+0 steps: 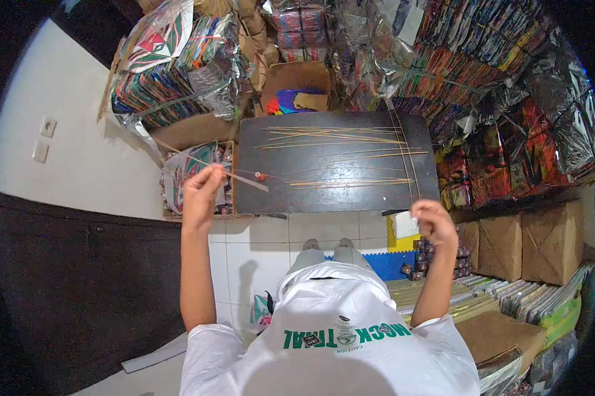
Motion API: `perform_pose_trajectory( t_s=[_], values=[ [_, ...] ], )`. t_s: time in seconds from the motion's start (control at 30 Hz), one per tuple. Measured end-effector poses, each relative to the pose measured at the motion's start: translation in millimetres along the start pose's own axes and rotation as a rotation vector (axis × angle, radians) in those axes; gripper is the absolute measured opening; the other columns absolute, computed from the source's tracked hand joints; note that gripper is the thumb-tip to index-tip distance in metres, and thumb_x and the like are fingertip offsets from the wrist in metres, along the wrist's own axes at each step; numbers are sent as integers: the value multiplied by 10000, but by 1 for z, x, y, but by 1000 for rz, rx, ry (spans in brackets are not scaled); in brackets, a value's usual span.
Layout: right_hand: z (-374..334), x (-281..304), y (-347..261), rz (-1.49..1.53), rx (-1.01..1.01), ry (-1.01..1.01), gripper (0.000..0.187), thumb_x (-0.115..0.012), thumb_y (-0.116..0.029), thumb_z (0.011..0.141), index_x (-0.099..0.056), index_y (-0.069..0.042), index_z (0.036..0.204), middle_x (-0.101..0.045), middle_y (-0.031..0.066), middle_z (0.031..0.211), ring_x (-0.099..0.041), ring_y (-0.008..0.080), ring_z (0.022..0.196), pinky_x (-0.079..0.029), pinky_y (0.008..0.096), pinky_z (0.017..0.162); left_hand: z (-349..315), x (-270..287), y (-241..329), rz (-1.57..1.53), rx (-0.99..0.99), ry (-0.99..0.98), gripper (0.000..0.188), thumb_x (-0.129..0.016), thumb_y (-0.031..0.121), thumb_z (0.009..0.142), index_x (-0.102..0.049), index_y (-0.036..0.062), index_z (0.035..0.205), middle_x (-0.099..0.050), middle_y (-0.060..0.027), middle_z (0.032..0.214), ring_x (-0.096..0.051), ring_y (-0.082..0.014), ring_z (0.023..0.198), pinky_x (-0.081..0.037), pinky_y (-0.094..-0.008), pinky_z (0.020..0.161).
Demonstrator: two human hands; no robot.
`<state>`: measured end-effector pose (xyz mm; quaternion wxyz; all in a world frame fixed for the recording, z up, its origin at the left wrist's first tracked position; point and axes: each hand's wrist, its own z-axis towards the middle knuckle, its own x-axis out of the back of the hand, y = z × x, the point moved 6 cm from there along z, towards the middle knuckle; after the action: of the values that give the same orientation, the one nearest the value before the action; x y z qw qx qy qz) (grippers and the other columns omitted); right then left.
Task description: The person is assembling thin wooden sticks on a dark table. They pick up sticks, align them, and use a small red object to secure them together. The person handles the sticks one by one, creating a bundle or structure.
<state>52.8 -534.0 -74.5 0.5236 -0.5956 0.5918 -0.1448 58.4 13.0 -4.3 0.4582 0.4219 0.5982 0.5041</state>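
Note:
My left hand (pixel 203 193) is pinched over the table's left end, closed on a thin bamboo stick (pixel 248 181) that slants from upper left to lower right. My right hand (pixel 434 222) is off the table's near right corner with its fingers curled in. A long, slightly bowed thin stick (pixel 403 142) runs down from the far side to those fingertips. Several thin bamboo sticks (pixel 340 138) lie lengthwise across the dark table (pixel 264 201), with another small group (pixel 350 183) nearer me. Close to the left hand's stick sits a small orange-red spool-like piece (pixel 261 176).
An open box of wrapped items (pixel 190 173) stands left of the table. Plastic-wrapped stacks (pixel 178 86) rise behind it, and more stacks (pixel 462 59) at far right. Cardboard boxes (pixel 522 241) and small dark boxes (pixel 426 257) are to my right.

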Motion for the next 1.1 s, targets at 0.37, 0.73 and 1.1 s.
perform_pose_trajectory(
  t_s=[0.37, 0.73, 1.1],
  values=[
    [-26, -51, -56, 30, 303, 42, 80, -651, -88, 824, -627, -11, 824, -503, -35, 629, -344, 19, 431, -192, 215, 381, -15, -43, 32, 1194, -490, -41, 131, -743, 147, 857, -757, 34, 923, -729, -89, 895, -670, -246, 805, -502, -360, 740],
    [24, 5, -28, 152, 59, 132, 52, -632, -80, 899, -627, -90, 950, -393, -107, 611, -283, -9, 428, -183, 194, 357, -6, -17, 27, 191, -25, -80, 154, -719, 146, 923, -753, 12, 991, -721, -51, 940, -634, -106, 882, -483, -274, 826],
    [2, -51, -49, -59, 223, -56, 68, -574, -20, 862, -637, -17, 836, -472, -64, 625, -318, 15, 430, -202, 226, 388, -23, -46, 52, 1547, -691, 54, 87, -732, 149, 835, -771, 107, 901, -738, -26, 946, -643, -243, 841, -475, -348, 803]
  ],
)
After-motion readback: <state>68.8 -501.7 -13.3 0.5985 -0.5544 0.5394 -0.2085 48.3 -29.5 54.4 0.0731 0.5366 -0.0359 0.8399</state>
